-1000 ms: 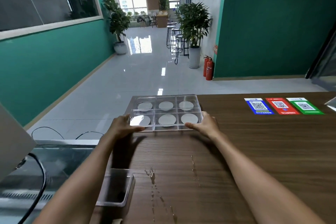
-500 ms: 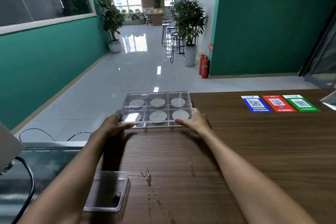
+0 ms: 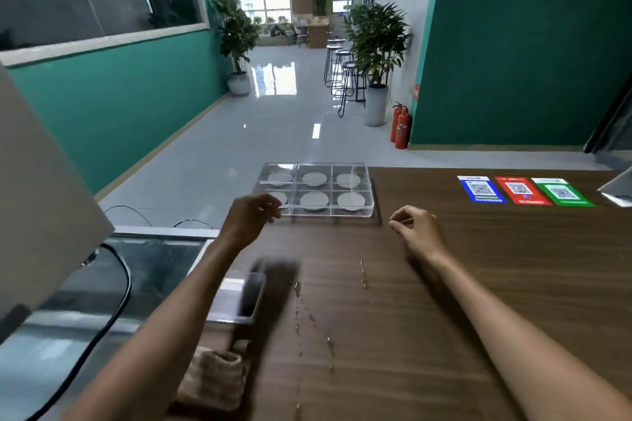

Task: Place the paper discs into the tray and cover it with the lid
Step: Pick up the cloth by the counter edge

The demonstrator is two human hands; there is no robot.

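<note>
The left hand (image 3: 251,215), loosely curled and holding nothing, sits at the near left corner of the clear plastic six-cup tray (image 3: 316,190) with round grey paper discs (image 3: 314,199) under its clear lid, lying long side left-to-right at the brown wooden counter (image 3: 444,301) edge, while the empty half-curled right hand (image 3: 415,227) hovers farther off, near its right corner.

From my remote seat: my left hand (image 3: 251,215) covers the near-left compartment of the tray (image 3: 316,190), hiding most of its paper disc (image 3: 278,196). A motion-blurred dark shape (image 3: 273,278) smears at lower centre. The QR cards (image 3: 521,190) at right are too small to read. Both forearms run off the bottom edge.
</note>
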